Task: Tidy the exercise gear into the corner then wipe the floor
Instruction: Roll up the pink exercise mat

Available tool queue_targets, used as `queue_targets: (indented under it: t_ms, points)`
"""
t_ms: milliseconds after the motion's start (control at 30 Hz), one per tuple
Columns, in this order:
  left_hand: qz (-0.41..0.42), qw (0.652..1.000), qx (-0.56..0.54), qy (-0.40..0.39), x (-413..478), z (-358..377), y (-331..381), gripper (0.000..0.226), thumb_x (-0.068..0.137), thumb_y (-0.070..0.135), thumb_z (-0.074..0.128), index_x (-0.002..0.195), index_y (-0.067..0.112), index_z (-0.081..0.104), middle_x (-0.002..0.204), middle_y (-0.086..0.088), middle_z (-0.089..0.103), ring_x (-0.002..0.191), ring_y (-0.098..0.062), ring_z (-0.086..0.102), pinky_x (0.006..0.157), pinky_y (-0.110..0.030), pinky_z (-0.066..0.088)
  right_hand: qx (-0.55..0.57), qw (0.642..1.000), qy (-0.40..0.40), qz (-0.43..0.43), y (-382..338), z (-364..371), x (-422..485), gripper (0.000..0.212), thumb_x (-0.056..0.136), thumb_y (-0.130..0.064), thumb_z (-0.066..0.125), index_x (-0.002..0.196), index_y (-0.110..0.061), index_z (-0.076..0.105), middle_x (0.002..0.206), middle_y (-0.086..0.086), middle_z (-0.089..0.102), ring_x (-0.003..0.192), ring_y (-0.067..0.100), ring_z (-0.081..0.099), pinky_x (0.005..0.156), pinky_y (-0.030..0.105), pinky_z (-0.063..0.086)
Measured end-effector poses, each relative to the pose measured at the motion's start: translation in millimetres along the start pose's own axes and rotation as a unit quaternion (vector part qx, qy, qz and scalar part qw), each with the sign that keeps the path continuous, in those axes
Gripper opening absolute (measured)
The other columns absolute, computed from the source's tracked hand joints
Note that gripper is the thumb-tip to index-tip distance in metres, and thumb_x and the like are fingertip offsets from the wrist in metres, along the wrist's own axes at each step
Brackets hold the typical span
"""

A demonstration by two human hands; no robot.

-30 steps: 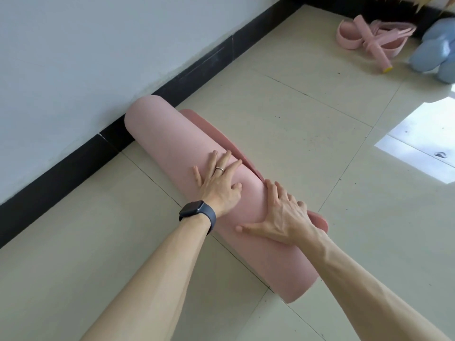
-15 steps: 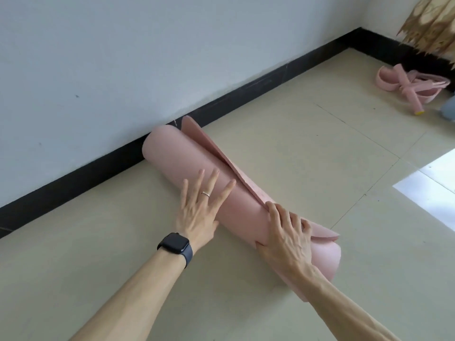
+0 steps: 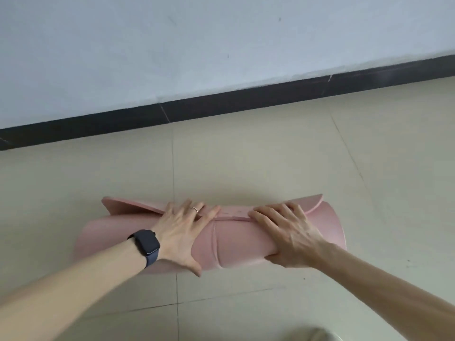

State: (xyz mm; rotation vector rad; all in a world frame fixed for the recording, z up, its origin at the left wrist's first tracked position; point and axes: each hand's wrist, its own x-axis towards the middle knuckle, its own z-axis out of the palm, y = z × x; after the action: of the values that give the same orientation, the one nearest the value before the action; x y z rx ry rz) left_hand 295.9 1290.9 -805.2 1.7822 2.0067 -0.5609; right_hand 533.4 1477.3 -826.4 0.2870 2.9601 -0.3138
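A pink exercise mat [image 3: 234,239], rolled into a thick tube, lies crosswise in front of me on the tiled floor. Its loose outer flap stands up along the far side. My left hand [image 3: 182,230], with a dark watch on the wrist, clasps the roll left of its middle, fingers over the flap edge and thumb on the near side. My right hand [image 3: 288,232] grips the roll nearer its right end, fingers curled over the top and thumb underneath. Whether the mat touches the floor or is lifted, I cannot tell.
A white wall with a black skirting board [image 3: 221,104] runs across beyond the mat, with a strip of beige floor tiles [image 3: 246,156] between them. A pale blurred shape [image 3: 317,335] shows at the bottom edge.
The mat was lying diagonally against the skirting; now it is crosswise and away from the wall. Both hands went from pressing on it to clasping it. The view turned, and the pink bands are out of sight.
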Motion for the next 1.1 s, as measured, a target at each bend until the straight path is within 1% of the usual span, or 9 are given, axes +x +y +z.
queue_targets:
  t_ms: [67,133,233,400,533,600,700,900,1100]
  points:
    - [-0.029,0.999,-0.034,0.007,-13.4,18.0,-3.4,0.145,0.043,0.091,0.059,0.148,0.037,-0.026,0.155,-0.011,0.020,0.140,-0.040,0.024,0.104,-0.059,0.033,-0.028,0.999,-0.018,-0.010,-11.9,1.6,13.6,0.104,0.056,-0.056,0.070,0.148,-0.024,0.034,0.144,0.001,0.048,0.123,0.030,0.051,0.097,0.052,0.039]
    - [-0.046,0.998,-0.041,0.021,-15.8,31.2,1.1,0.141,0.050,0.086,0.060,0.149,0.035,-0.026,0.157,-0.014,0.015,0.142,-0.043,0.020,0.106,-0.062,0.028,-0.063,0.997,-0.049,0.014,-22.0,3.7,17.9,0.123,0.046,-0.066,0.073,0.151,-0.021,0.028,0.145,0.008,0.043,0.126,0.035,0.047,0.099,0.059,0.034]
    - [-0.042,0.995,-0.033,0.084,-12.5,48.4,9.3,0.137,0.052,0.083,0.060,0.156,0.030,-0.012,0.155,-0.019,0.024,0.136,-0.044,0.032,0.104,-0.064,0.027,-0.082,0.991,-0.082,0.065,-39.8,14.2,21.5,0.141,0.031,-0.080,0.075,0.148,-0.013,0.032,0.148,0.016,0.039,0.133,0.043,0.040,0.100,0.073,0.025]
    - [-0.032,0.989,-0.013,0.147,-6.9,62.8,5.6,0.130,0.054,0.081,0.065,0.158,0.024,0.011,0.151,-0.020,0.038,0.130,-0.046,0.044,0.098,-0.065,0.034,-0.065,0.988,-0.084,0.110,-47.6,24.8,26.0,0.136,0.038,-0.071,0.083,0.151,-0.018,0.029,0.153,0.012,0.040,0.134,0.042,0.042,0.099,0.072,0.028]
    - [-0.037,0.993,-0.015,0.115,-12.6,53.1,11.1,0.127,0.059,0.082,0.067,0.157,0.020,0.017,0.147,-0.021,0.042,0.125,-0.048,0.048,0.092,-0.065,0.038,-0.063,0.983,-0.113,0.129,-59.3,13.1,25.4,0.128,0.045,-0.062,0.087,0.152,-0.023,0.029,0.149,0.010,0.043,0.130,0.043,0.044,0.097,0.072,0.030]
    - [-0.051,0.996,-0.027,0.075,-18.1,40.5,14.7,0.128,0.058,0.082,0.069,0.156,0.020,0.016,0.144,-0.020,0.043,0.121,-0.048,0.049,0.089,-0.064,0.039,-0.061,0.978,-0.138,0.141,-68.0,-1.0,29.4,0.121,0.047,-0.055,0.090,0.147,-0.024,0.029,0.144,0.009,0.045,0.124,0.043,0.046,0.095,0.072,0.034]
    - [-0.059,0.997,-0.039,0.036,-33.7,18.2,17.7,0.127,0.060,0.072,0.076,0.154,0.023,0.006,0.146,-0.017,0.039,0.123,-0.046,0.047,0.088,-0.063,0.040,-0.063,0.969,-0.171,0.165,-86.0,-33.1,28.3,0.111,0.050,-0.045,0.091,0.141,-0.025,0.031,0.136,0.007,0.046,0.117,0.043,0.046,0.091,0.073,0.036]
    - [-0.033,0.998,-0.035,0.046,-110.9,-32.0,7.1,0.128,0.064,0.070,0.075,0.154,0.025,-0.003,0.152,-0.017,0.030,0.133,-0.047,0.036,0.093,-0.067,0.036,-0.066,0.965,-0.168,0.190,-149.9,-112.6,-1.5,0.109,0.052,-0.041,0.090,0.143,-0.025,0.032,0.141,0.008,0.041,0.123,0.043,0.042,0.094,0.073,0.030]
    - [-0.009,0.999,-0.042,0.032,-227.1,-169.3,-16.5,0.124,0.073,0.064,0.073,0.153,0.028,-0.014,0.160,-0.017,0.014,0.143,-0.048,0.021,0.101,-0.070,0.028,-0.048,0.964,-0.125,0.230,-220.2,-259.1,-37.1,0.107,0.050,-0.040,0.089,0.142,-0.025,0.039,0.140,0.009,0.044,0.122,0.043,0.044,0.094,0.072,0.030]
